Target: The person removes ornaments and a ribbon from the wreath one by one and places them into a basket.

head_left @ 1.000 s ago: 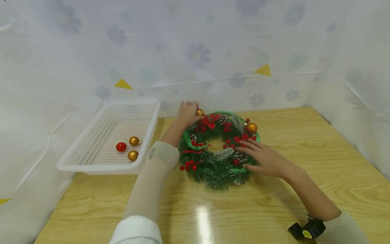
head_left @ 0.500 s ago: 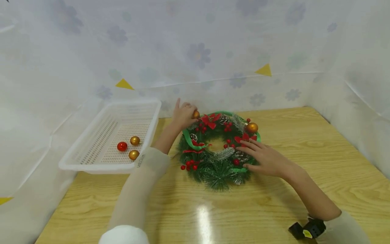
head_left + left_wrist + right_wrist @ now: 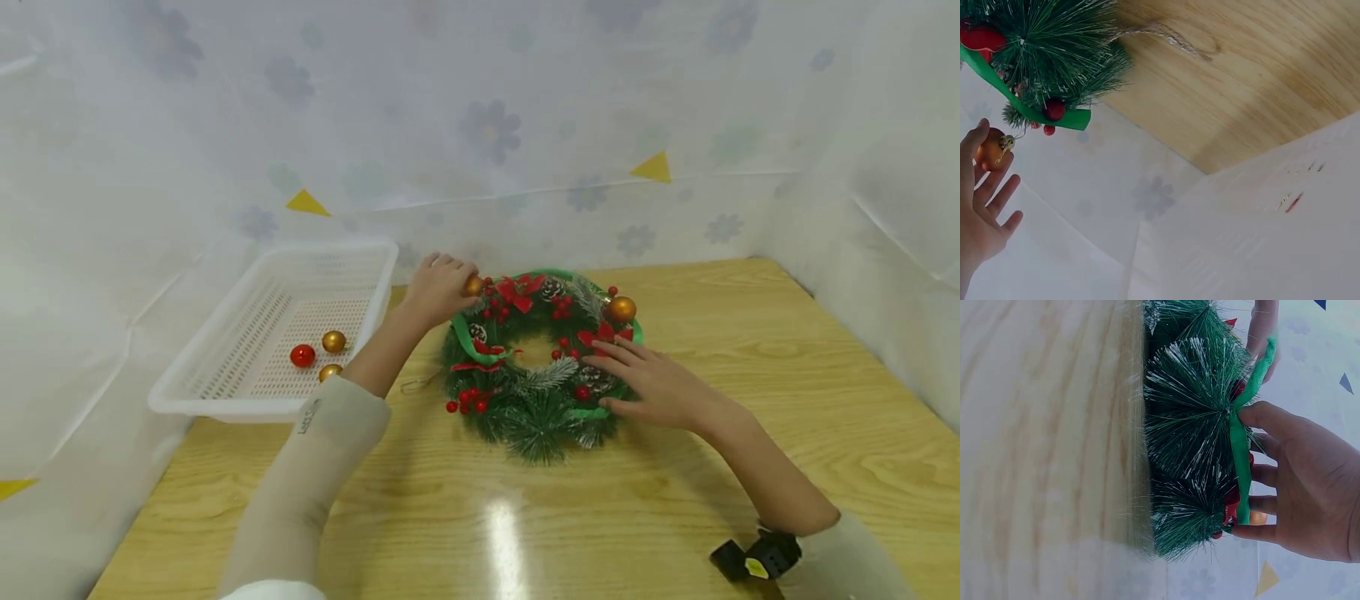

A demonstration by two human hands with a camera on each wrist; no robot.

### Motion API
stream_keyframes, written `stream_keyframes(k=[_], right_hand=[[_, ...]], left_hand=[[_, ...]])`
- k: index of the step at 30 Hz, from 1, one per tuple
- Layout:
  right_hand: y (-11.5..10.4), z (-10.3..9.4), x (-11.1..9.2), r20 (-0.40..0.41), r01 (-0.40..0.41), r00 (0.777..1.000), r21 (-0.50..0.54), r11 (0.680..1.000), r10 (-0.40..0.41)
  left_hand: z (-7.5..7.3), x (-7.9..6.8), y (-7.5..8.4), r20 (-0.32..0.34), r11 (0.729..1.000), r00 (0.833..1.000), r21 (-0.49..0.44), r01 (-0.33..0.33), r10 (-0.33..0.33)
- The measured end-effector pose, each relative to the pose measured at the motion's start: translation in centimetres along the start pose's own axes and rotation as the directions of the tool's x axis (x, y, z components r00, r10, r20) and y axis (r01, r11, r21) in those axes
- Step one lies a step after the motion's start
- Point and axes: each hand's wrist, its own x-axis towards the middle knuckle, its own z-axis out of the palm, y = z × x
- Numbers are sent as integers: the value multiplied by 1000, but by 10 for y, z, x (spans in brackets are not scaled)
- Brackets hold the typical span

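Note:
A green wreath (image 3: pixel 536 421) lies on the table, trimmed with red flowers, red berries, pine cones and a green ribbon (image 3: pixel 1240 469). At its far left edge, my left hand (image 3: pixel 438 292) pinches a gold bauble (image 3: pixel 472 286) between thumb and fingers. In the left wrist view the bauble's metal cap and thin wire loop face the wreath, close to the ribbon's end. My right hand (image 3: pixel 660 387) rests on the wreath's right side with fingers extended and spread; its thumb touches the ribbon in the right wrist view. Another gold bauble (image 3: pixel 621 310) sits on the wreath's upper right.
A white perforated basket (image 3: pixel 195 406) stands left of the wreath, holding a red bauble (image 3: pixel 302 356) and gold baubles (image 3: pixel 333 342). A twine loop (image 3: pixel 1169 37) sticks out from the wreath's left side. Flower-patterned sheeting (image 3: pixel 487 133) encloses the wooden table's back and sides.
My left hand has drawn left and slightly toward me with the gold bauble, its raised finger now lowered. My right hand and the wreath hold their places.

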Motion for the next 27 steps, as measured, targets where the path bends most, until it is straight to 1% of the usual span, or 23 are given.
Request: stream_keyframes(k=[3, 5, 13, 17, 22, 27], right_hand=[[1, 0, 1, -13, 9, 1000, -4, 1000, -9], [2, 1, 1, -15, 9, 1000, -5, 1000, -9], [3, 4, 2, 5, -3, 1000, 3, 1000, 3], [3, 5, 2, 1, 3, 1000, -8, 1000, -3], [2, 5, 2, 0, -1, 1000, -1, 1000, 1], [1, 3, 2, -14, -1, 1000, -8, 1000, 1]], left_hand=[[-2, -4, 1, -21, 1000, 999, 12, -28, 28], [-3, -7, 1, -28, 999, 999, 22, -35, 36], [-5, -17, -3, -19, 998, 999, 46, -30, 30], [-4, -23, -4, -30, 994, 998, 98, -44, 47], [-3, -29, -5, -59, 982, 995, 177, -69, 80], [-3, -35, -7, -88, 972, 993, 227, -54, 76]])
